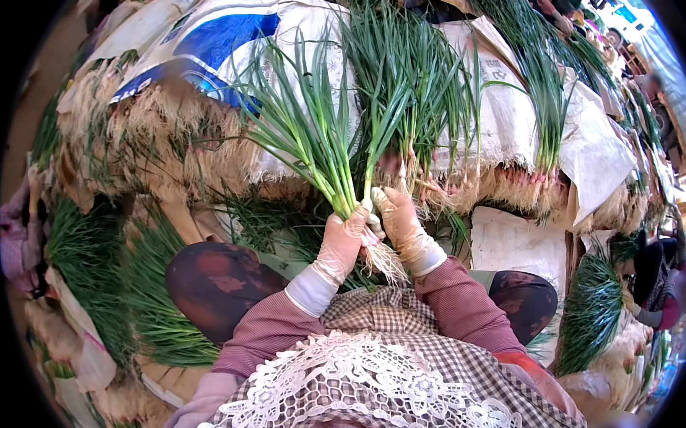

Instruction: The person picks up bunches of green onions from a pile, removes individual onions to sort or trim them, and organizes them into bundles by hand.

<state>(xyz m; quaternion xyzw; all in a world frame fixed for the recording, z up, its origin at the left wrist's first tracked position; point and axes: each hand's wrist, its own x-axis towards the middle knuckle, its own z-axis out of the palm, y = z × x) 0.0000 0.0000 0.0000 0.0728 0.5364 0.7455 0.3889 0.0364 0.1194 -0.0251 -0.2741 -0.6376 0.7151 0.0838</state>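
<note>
My left hand [340, 243], in a thin pale glove, is closed round the lower stems of a bunch of green garlic [316, 129]. Its long leaves fan up and to the left, and its pale roots [384, 263] hang below my fingers. Right beside it, my gloved right hand [401, 223] has its fingers bent round the base of a single green garlic stalk [370, 165], against the bunch. Part of that stalk's lower end is hidden by my fingers. Ahead of my hands, more loose green garlic [413, 87] lies on white sacking with its roots toward me.
White and blue woven sacks [220, 48] cover a long root-fringed heap [178, 142] in front. Leafy piles [156, 282] stand at my left, and another leafy bundle [593, 313] at my right. A white sheet [518, 244] lies near my right knee. Other people sit at both sides.
</note>
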